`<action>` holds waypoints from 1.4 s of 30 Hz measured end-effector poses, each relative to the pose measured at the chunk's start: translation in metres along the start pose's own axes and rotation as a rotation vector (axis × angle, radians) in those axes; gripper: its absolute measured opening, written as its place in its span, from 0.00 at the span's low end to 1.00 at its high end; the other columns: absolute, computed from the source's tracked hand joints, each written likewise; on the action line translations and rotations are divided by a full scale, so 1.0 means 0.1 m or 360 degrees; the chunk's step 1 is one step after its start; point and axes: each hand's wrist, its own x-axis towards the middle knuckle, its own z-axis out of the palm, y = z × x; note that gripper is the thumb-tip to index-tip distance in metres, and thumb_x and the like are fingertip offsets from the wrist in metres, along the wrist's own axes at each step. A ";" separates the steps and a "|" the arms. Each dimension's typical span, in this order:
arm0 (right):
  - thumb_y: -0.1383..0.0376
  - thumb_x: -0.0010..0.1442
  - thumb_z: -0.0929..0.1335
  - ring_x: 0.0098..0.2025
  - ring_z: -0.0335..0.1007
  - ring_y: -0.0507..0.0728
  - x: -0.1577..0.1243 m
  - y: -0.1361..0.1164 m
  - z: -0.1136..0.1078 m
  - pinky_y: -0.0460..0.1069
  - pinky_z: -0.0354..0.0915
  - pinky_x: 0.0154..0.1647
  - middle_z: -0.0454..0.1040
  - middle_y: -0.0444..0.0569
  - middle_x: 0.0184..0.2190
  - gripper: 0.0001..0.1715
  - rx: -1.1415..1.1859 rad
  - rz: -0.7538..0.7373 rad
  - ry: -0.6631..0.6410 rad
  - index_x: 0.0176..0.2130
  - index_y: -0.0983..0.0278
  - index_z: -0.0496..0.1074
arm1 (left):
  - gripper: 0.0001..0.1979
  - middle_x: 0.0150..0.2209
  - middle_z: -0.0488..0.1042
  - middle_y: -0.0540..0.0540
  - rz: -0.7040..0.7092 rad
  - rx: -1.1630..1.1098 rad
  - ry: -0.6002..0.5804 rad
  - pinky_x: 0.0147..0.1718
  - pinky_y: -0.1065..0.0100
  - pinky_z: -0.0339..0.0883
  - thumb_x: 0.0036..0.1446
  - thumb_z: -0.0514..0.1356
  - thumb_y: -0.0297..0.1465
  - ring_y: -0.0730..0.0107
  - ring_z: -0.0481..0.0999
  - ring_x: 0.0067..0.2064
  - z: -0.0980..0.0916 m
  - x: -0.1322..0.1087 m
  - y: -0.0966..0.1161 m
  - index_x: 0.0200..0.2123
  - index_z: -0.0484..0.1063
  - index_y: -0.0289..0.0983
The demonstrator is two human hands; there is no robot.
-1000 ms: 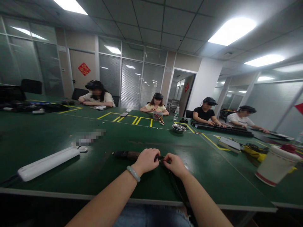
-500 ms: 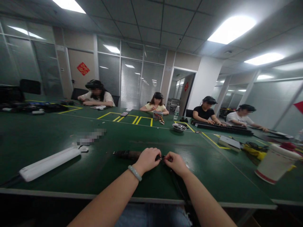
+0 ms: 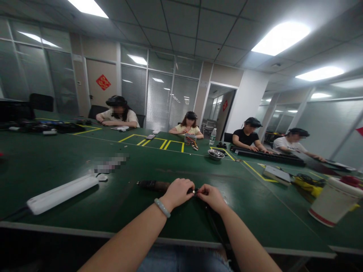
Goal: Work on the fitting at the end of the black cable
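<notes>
A dark, rod-shaped tool that looks like an electric screwdriver lies on the green table, its narrow tip pointing left. My left hand, a pale bangle on its wrist, closes over the tool's right end, with thumb and finger pinched near a small shiny metal part. Just beside it, my right hand pinches the end of a dark cable, which runs down over the table's front edge. The fingertips of both hands almost meet. They hide most of the joint between cable and tool.
On the left lies a white power strip. Farther back are a metal bowl, a water bottle and wired parts. To the right stand a white bucket-like container and a grey box. Several people sit across the table.
The view has shifted slightly, so the scene sits a little farther right and lower. Both hands keep nearly the same pinched pose at the tool's right end.
</notes>
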 end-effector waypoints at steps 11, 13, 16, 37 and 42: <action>0.65 0.54 0.69 0.28 0.65 0.50 0.00 -0.03 0.00 0.44 0.60 0.29 0.73 0.42 0.27 0.05 0.0016 -0.0112 -0.0003 0.32 0.64 0.72 | 0.03 0.36 0.74 0.49 0.0034 0.0049 0.0061 0.41 0.64 0.59 0.57 0.59 0.29 0.65 0.71 0.40 0.02 0.00 0.04 0.36 0.71 0.40; 0.65 0.54 0.69 0.27 0.64 0.50 0.00 -0.02 0.00 0.44 0.59 0.28 0.72 0.42 0.27 0.05 0.0027 -0.0108 0.0001 0.33 0.64 0.72 | 0.03 0.36 0.74 0.48 0.0027 0.0037 0.0081 0.42 0.63 0.59 0.56 0.60 0.29 0.65 0.71 0.41 0.02 0.00 0.05 0.35 0.71 0.40; 0.65 0.53 0.69 0.27 0.63 0.50 0.01 0.00 0.00 0.44 0.59 0.28 0.72 0.42 0.27 0.05 0.0033 -0.0108 0.0003 0.33 0.64 0.72 | 0.02 0.36 0.74 0.48 0.0029 0.0014 0.0109 0.44 0.63 0.59 0.56 0.60 0.29 0.64 0.71 0.41 0.03 0.00 0.04 0.35 0.71 0.39; 0.65 0.52 0.69 0.32 0.68 0.53 -0.01 -0.09 0.02 0.46 0.62 0.35 0.75 0.43 0.30 0.05 -0.0255 -0.0141 0.0118 0.33 0.62 0.73 | 0.04 0.35 0.74 0.49 0.0041 0.0036 0.0046 0.50 0.61 0.59 0.56 0.63 0.32 0.65 0.71 0.42 0.11 0.04 0.04 0.34 0.71 0.39; 0.60 0.53 0.70 0.30 0.69 0.52 0.01 -0.02 0.05 0.45 0.61 0.31 0.75 0.43 0.27 0.10 -0.0168 -0.0053 0.0056 0.36 0.63 0.73 | 0.01 0.35 0.74 0.48 -0.0007 0.0025 0.0049 0.43 0.63 0.60 0.56 0.61 0.29 0.64 0.71 0.40 0.11 0.04 0.06 0.33 0.71 0.39</action>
